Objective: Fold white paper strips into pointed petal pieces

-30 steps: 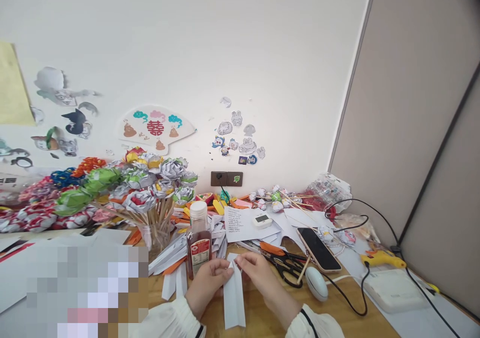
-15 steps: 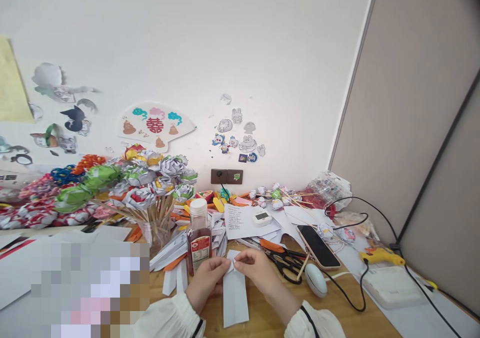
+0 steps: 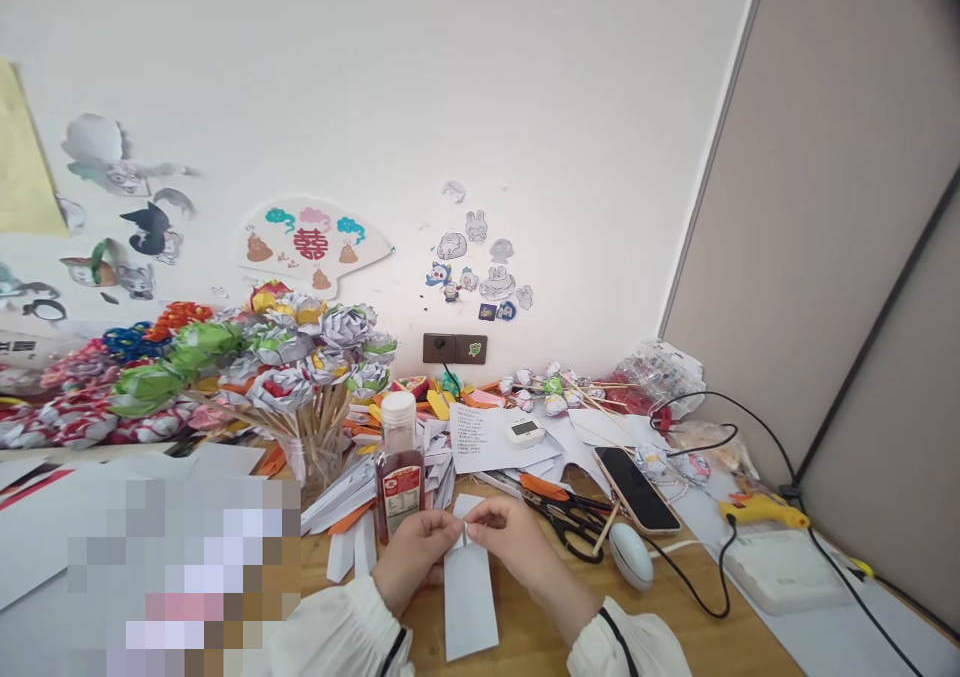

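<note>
A narrow white paper strip [image 3: 471,607] lies lengthwise in front of me, just above the wooden table [image 3: 536,622] or on it. My left hand [image 3: 421,554] pinches the strip from the left, near its upper part. From the right, my right hand [image 3: 512,545] pinches it at the same spot, so the fingertips of both hands nearly meet. A small raised fold of paper shows between them. Close behind my left hand stands a bottle [image 3: 400,477] of reddish-brown liquid with a white cap.
Black scissors [image 3: 577,527], a white mouse-shaped device [image 3: 631,556] and a phone [image 3: 637,489] lie to the right. Further right are a yellow glue gun [image 3: 765,514] and its cord. Paper flowers [image 3: 281,387] on sticks and loose paper strips [image 3: 352,492] crowd the left and back.
Both hands stay pinched at nearly the same spot on the strip, with the fingertips shifted slightly. The camera view has tilted a little.
</note>
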`<move>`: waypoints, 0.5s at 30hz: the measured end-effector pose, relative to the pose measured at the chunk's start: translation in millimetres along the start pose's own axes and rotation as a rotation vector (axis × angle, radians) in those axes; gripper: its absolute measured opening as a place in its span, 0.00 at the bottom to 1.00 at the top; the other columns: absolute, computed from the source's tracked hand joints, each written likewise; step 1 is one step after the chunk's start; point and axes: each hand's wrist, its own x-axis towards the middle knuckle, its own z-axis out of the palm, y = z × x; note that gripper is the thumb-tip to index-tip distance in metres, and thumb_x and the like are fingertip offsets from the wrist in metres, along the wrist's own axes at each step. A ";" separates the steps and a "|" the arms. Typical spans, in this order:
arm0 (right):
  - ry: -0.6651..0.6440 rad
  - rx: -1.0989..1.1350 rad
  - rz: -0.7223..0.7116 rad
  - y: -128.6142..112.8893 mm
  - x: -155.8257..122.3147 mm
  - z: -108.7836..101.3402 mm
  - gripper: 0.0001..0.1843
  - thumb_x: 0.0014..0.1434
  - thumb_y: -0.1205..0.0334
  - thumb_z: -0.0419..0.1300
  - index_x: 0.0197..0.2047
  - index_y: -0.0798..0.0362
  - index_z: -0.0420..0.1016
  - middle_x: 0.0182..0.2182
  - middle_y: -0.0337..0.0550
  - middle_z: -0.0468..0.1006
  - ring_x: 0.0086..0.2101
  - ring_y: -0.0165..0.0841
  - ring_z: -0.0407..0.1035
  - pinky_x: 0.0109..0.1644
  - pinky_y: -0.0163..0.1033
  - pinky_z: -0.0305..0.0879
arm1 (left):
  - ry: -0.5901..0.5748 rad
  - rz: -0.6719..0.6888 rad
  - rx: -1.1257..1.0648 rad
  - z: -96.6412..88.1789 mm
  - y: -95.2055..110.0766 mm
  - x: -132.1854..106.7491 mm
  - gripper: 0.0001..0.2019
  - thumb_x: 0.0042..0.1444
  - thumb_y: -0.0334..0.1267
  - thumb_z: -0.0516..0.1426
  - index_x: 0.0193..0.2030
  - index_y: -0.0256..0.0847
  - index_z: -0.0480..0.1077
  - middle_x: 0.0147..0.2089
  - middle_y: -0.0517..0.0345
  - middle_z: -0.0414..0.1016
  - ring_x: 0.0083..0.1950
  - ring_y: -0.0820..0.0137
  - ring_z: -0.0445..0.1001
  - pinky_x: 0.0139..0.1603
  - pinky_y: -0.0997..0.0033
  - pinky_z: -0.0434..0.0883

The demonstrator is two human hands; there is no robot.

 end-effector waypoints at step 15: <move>-0.024 0.033 -0.001 -6.6 -1.7 -0.8 0.10 0.39 0.63 0.62 0.28 0.56 0.72 0.25 0.40 0.72 0.28 0.30 0.65 0.33 0.34 0.60 | -0.004 0.120 0.191 -6.0 -1.9 6.2 0.18 0.34 0.50 0.59 0.21 0.35 0.67 0.16 0.67 0.63 0.19 0.77 0.60 0.20 0.78 0.55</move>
